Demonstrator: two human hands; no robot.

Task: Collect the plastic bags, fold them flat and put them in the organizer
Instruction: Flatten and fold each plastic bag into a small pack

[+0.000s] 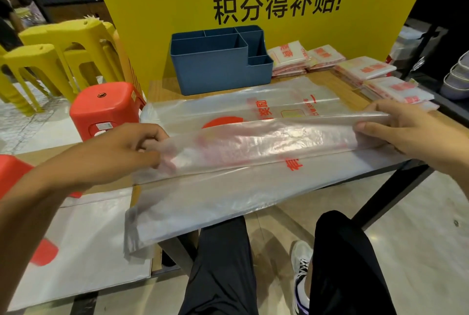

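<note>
The yellow board (253,35) with black characters is standing well beyond both my hands, at the back of the wooden surface (165,88). The clear plastic bag (228,187) with red print is lying stretched across that surface between my grips, its near edge hanging over the front toward my knees. My left hand (121,149) is pinching the bag's left end of a raised fold, fingers curled round the film; my right hand (411,132) is pinching the same fold at its right end, thumb underneath and fingers on top, so both grips are holding the bag. The blue organizer (215,65) is sitting beyond the bag, roughly between my two hands and nearer the board, its compartments showing nothing inside. The red stool (104,109) is standing just beyond my left hand, with yellow stools (58,55) farther behind it. Folded bags (355,68) are lying in small stacks beyond my right hand, beside the organizer.
</note>
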